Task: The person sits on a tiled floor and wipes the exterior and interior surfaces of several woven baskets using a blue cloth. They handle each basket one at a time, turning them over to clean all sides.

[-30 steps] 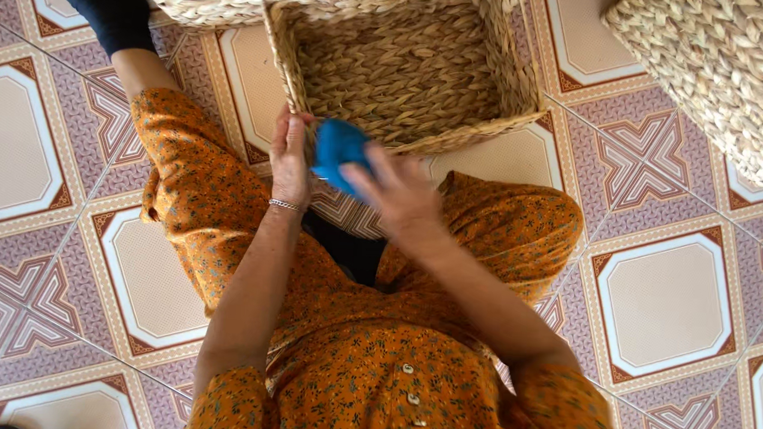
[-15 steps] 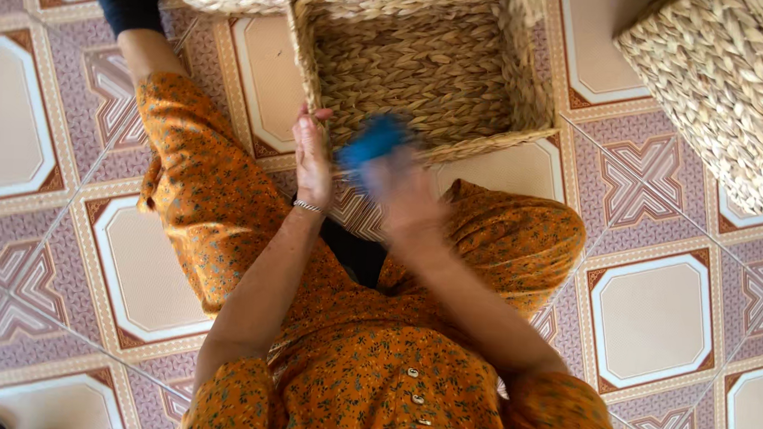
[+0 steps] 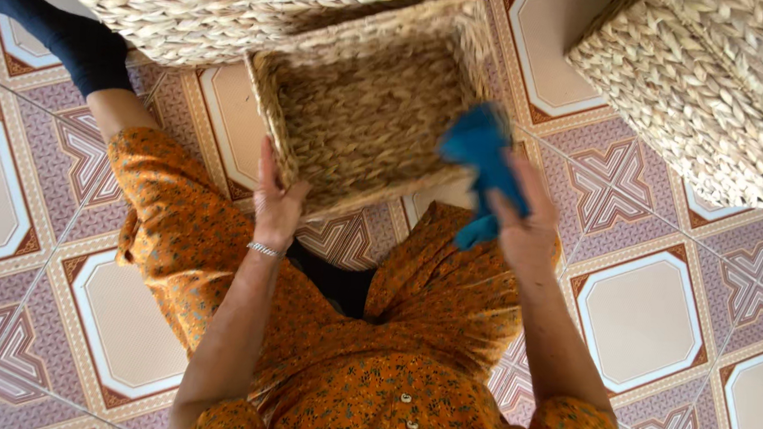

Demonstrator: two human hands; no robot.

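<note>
Fingers (image 3: 520, 182) of my right hand (image 3: 522, 225) pinched the blue cloth (image 3: 483, 150) loosely beside the basket (image 3: 364, 111) my left hand (image 3: 275, 203) gripped, so it could have slipped to the floor (image 3: 634, 320).

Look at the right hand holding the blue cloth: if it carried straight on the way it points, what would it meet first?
Probably the near right rim of the woven basket, since the right hand and blue cloth point there; depth is unclear.

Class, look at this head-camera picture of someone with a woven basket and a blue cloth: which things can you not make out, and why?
Head view, all of it:
- Blue cloth: motion-blurred; its shape is unclear.
- Right hand: the cloth covers its fingers, so its grip is hidden.
- Large woven basket at right: cut off by the frame edge.
- Left hand on the small basket: fingertips hidden behind the rim.
</note>
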